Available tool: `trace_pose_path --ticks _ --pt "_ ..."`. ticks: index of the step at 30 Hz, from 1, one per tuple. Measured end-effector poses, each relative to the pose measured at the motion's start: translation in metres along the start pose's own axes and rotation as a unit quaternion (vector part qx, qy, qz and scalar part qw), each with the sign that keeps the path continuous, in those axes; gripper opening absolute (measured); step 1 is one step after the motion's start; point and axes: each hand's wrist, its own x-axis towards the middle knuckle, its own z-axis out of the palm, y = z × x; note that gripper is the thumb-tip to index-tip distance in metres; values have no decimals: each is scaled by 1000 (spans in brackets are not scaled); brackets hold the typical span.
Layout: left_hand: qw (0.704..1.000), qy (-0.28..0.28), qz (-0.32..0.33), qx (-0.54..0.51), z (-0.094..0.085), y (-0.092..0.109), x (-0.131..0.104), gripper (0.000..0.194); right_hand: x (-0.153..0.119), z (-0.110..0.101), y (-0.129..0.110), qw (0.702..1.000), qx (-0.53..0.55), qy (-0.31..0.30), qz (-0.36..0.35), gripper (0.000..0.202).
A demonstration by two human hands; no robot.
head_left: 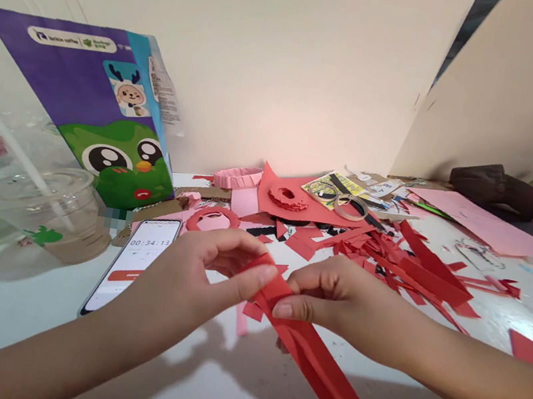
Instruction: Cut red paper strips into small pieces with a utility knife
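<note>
A long red paper strip [321, 363], creased along its length, slants from the middle of the view down to the bottom edge. My left hand [222, 273] pinches its upper end between thumb and fingers. Just below that, my right hand [319, 295] grips the same strip, its thumb flat on top and its fingers partly hidden behind the paper. Both hands are above the white table [158, 371]. Behind them lie a red paper ring [212, 220] and a heap of red paper scraps [388, 259].
A phone [135, 260] showing a timer lies left of my hands. Farther left stand a plastic cup with a straw [63, 208] and a purple paper bag [77, 82]. Tape rolls [351, 207] sit at the back; pink paper sheets [485, 224] lie at right. A white partition [278, 60] rises behind.
</note>
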Motion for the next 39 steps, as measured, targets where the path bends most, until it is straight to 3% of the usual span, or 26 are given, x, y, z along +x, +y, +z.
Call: trace_pose_path --ticks 5,12,16,20,22,26,29,35,39 --pt "999 -27 -28 -33 0 0 1 22 -5 4 2 1000 13 8 20 27" --pt "996 23 -53 -67 -5 -14 10 21 -24 -12 10 993 -85 45 63 31" --pt "992 -100 -76 1 -19 -16 17 29 -28 -34 15 983 -154 76 58 37" --pt "965 -233 -104 54 -23 -9 19 21 -26 -45 13 979 -190 27 70 34" --pt "956 -268 -113 44 -19 -7 18 17 -23 -44 12 977 -202 5 66 30" --pt "963 -237 -112 65 -17 -7 15 27 -22 -41 8 980 -192 -12 49 27" --pt "966 -214 -117 91 -24 -7 17 29 -27 -47 6 982 -171 -22 75 30" --pt "953 -253 -162 31 -42 -6 24 26 -46 -68 9 975 -187 -21 118 38" --pt "961 -224 -163 24 -49 -16 21 25 -61 -76 12 977 -175 2 123 36"
